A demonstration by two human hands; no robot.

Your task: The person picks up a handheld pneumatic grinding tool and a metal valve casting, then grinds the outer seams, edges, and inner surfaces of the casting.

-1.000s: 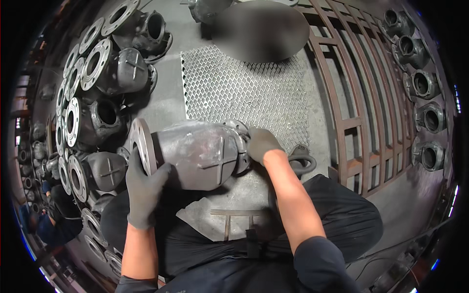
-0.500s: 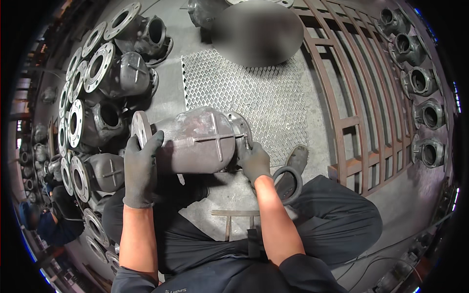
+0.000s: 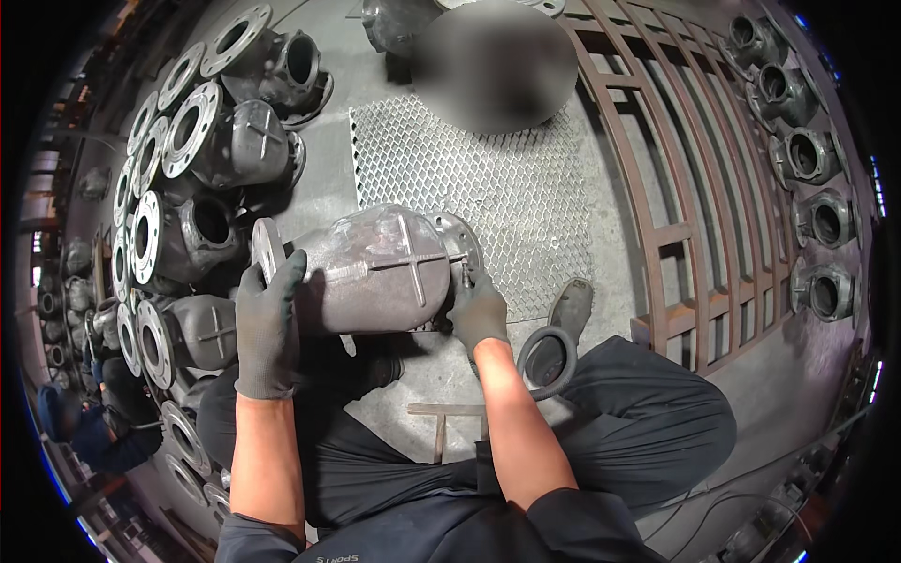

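A grey cast-metal valve body lies sideways in front of me, a raised cross rib on its rounded face. My gloved left hand is closed on its left flange, thumb over the rim. My gloved right hand is closed round a slim metal-tipped tool, mostly hidden by the fingers. The tool's tip is close to the right flange; whether they touch I cannot tell. A thick black hose loops beside my right wrist; its link to the tool is hidden.
Several similar flanged castings crowd the left side, and more castings line the far right. Expanded metal mesh lies ahead, a brown steel frame to its right. A small metal stand is between my legs. Someone crouches far left.
My right hand has shifted slightly left and down along the right flange with the tool. The black hose loop has moved a little. My left hand and the valve body look nearly still.
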